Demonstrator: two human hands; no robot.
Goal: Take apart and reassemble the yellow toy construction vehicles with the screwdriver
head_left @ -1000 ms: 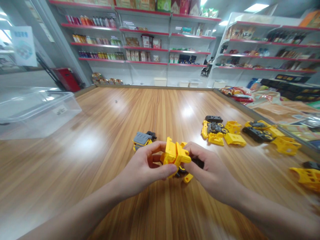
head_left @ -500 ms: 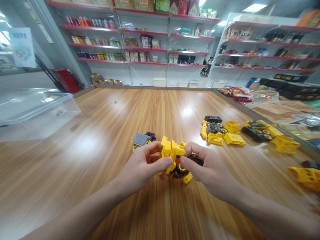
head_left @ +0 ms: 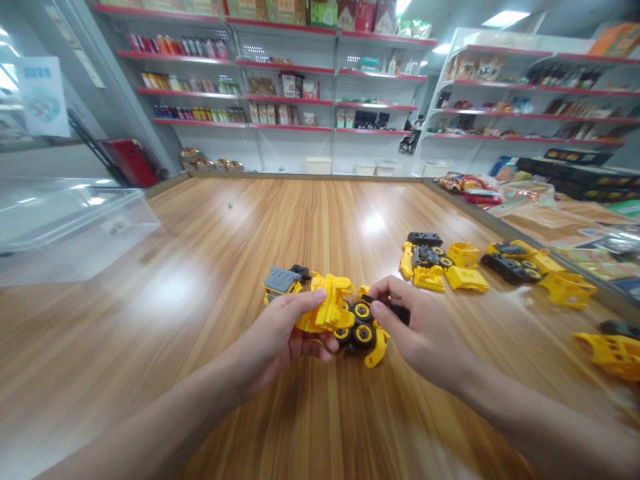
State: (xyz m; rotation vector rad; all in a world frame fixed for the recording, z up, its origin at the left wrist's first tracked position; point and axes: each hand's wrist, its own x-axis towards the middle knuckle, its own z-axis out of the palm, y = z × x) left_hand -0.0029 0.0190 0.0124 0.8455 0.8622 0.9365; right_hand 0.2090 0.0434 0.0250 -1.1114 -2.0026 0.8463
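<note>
Over the wooden table (head_left: 210,280), both my hands grip one yellow toy truck (head_left: 345,320) with black wheels. My left hand (head_left: 280,337) is closed round its yellow body piece, thumb on top. My right hand (head_left: 420,330) pinches the black wheeled chassis end, fingers curled. The truck lies tilted, its wheels facing me. Just behind my left hand sits a small grey and yellow toy part (head_left: 283,281) on the table.
Several loose yellow and black toy parts (head_left: 440,263) lie to the right, more at the far right (head_left: 540,273) and the right edge (head_left: 610,347). A clear plastic bin (head_left: 70,227) stands at the left. Stocked shop shelves (head_left: 300,93) line the back.
The yellow body piece has swung down from upright to lying flatter, and the black wheels now face me. Both hands have stayed at the same spot.
</note>
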